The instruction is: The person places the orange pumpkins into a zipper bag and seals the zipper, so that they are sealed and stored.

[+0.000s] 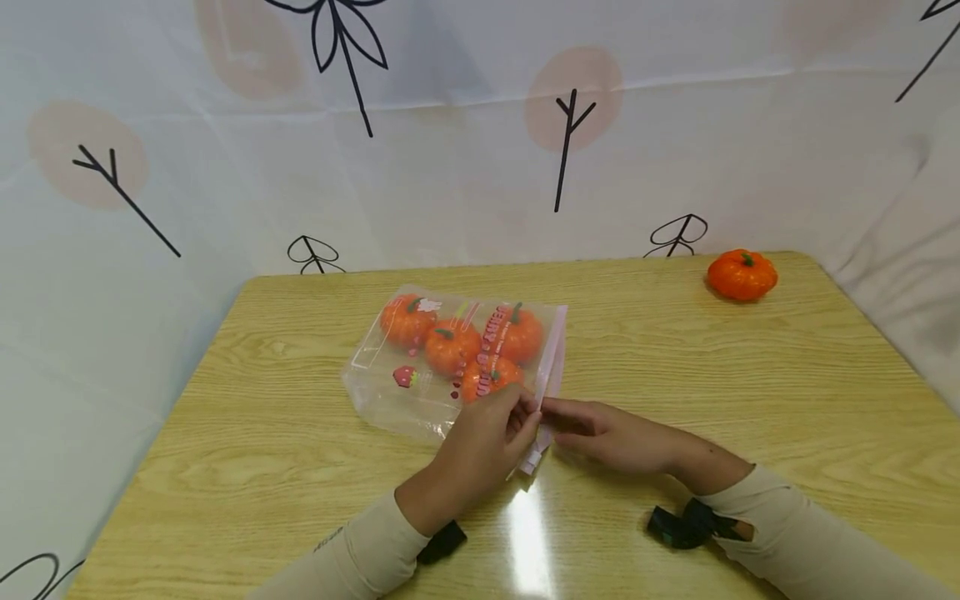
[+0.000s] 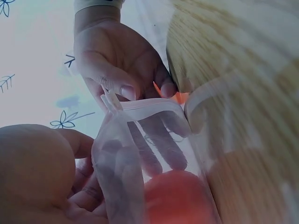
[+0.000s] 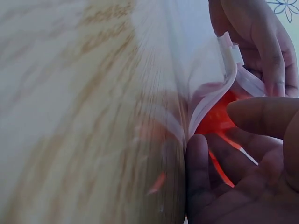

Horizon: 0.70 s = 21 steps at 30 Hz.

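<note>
Beige sleeves lie near, zip bag open at right edge, left hand pinching it, right hand straight-fingered alongside.

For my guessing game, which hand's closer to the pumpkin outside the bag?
Right. The right hand, at the bag, is in front and left of the pumpkin; the left hand, holding the bag, is farther left.

Head view from above, forward and down over table, wrist views close, facing inward, sharing bag mouth
</note>
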Available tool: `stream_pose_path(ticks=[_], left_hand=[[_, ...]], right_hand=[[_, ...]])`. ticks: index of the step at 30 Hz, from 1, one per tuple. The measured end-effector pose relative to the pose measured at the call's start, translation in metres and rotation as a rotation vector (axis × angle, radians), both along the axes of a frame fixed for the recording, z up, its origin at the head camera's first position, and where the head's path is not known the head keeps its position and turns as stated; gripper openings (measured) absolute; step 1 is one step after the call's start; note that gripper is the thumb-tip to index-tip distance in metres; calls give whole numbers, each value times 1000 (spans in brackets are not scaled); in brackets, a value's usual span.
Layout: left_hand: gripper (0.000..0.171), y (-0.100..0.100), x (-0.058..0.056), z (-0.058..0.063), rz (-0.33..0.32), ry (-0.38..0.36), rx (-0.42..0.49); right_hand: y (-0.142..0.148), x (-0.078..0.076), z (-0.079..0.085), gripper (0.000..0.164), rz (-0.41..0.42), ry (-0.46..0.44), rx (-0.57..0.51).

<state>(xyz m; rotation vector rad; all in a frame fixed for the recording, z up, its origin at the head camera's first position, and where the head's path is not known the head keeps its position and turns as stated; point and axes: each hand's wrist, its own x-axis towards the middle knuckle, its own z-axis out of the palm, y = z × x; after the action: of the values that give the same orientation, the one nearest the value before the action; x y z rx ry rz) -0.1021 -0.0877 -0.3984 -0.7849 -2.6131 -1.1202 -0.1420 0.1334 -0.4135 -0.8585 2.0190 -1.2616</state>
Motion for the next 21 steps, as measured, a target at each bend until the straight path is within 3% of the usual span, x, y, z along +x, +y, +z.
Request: stream_pose_path(ticks=[7,13,17,21], left_hand=[[7,-1,0,0,-6,-4,1],[6,-2,-1,0,-6,7,3],[5,-3,-1,1,11,29,-16],[5,-3,-2,2,69,59,-83]], right_hand=[[0,4,2,49,35,108,12],[0,-1,-2,50,61,57,-27],[2,-5,-4,45,-1,-2,-74],[8,-8,3,34,-142,37,-92]])
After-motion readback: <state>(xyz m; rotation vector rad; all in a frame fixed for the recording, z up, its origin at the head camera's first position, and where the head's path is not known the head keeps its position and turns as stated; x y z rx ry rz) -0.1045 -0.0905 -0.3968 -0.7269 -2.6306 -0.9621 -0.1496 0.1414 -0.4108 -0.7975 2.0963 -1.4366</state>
